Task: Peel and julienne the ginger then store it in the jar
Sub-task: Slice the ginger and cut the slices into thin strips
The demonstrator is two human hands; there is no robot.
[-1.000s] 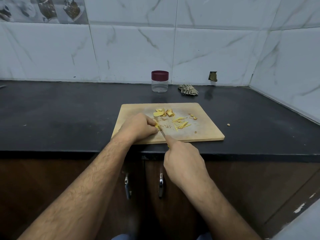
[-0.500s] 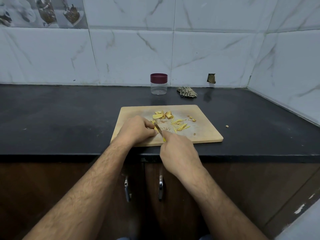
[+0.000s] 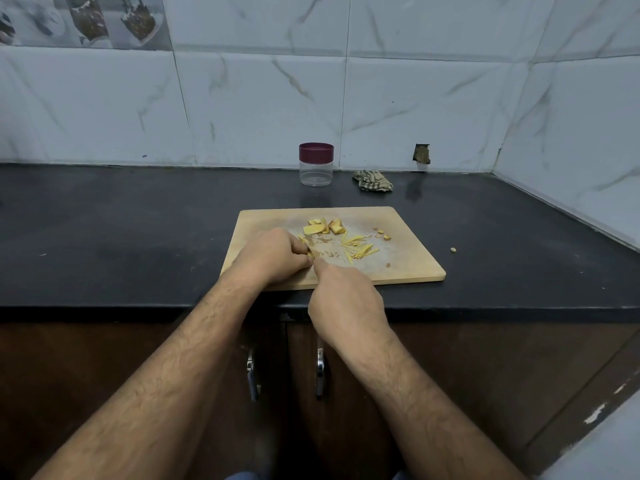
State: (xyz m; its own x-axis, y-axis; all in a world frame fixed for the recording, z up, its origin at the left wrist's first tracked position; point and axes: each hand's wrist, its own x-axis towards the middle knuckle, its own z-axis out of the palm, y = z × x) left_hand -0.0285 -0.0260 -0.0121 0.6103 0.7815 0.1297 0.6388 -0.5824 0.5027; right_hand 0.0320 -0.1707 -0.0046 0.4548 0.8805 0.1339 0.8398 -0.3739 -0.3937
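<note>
Gripping a small piece of ginger against the cutting board, the left hand is curling its fingertips down on it, knuckles up. Right beside that grip the right hand is closing round what I take to be a knife handle, forefinger stretched toward the ginger; the blade itself is too hidden to make out. Just beyond the grip, a heap of cut matchsticks is lying on the board, and farther out several peeled chunks are waiting uncut, with a few scraps off to the right. So peeling looks done and the julienne seems partly through. Well beyond all that, the jar is standing on the worktop by the wall, lid on and empty, so storing is not yet begun. Both forearms are reaching in from below, wrists close together over the board's near edge.
</note>
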